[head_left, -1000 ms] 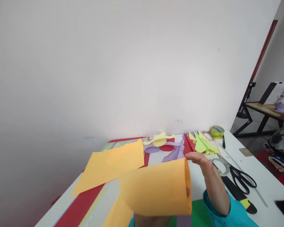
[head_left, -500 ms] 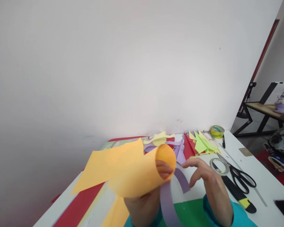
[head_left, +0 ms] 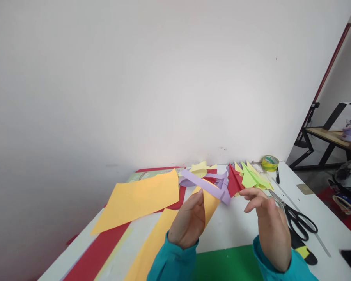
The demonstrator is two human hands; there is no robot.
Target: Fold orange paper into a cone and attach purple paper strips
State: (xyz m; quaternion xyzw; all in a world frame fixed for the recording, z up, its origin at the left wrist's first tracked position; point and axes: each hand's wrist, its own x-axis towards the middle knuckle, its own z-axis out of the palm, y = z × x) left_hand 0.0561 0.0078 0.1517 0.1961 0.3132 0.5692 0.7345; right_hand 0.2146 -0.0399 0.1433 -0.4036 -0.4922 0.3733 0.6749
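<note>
My left hand (head_left: 190, 220) grips a curled piece of orange paper (head_left: 211, 206), its fingers mostly hidden behind and inside the paper. Across the top of that paper runs a purple paper strip (head_left: 203, 184); whether it is stuck on, I cannot tell. To the right, my right hand (head_left: 270, 226) is raised above the table, fingers curved and apart, holding nothing. Close to it are black-handled scissors (head_left: 298, 220), a clear tape roll (head_left: 277, 201) partly covered by the hand, and a black and yellow utility knife (head_left: 302, 249).
A large orange sheet (head_left: 140, 199) lies to the left over red paper (head_left: 96, 251). Folded red paper (head_left: 234, 181) and green paper planes (head_left: 250, 177) sit near the wall, beside a yellow-green tape roll (head_left: 270, 163). In front is a green sheet (head_left: 228, 263).
My left hand has turned the orange roll, so its round open end no longer faces me. The purple strip swung from hanging down to lying across the top. My right hand shifted slightly right.
</note>
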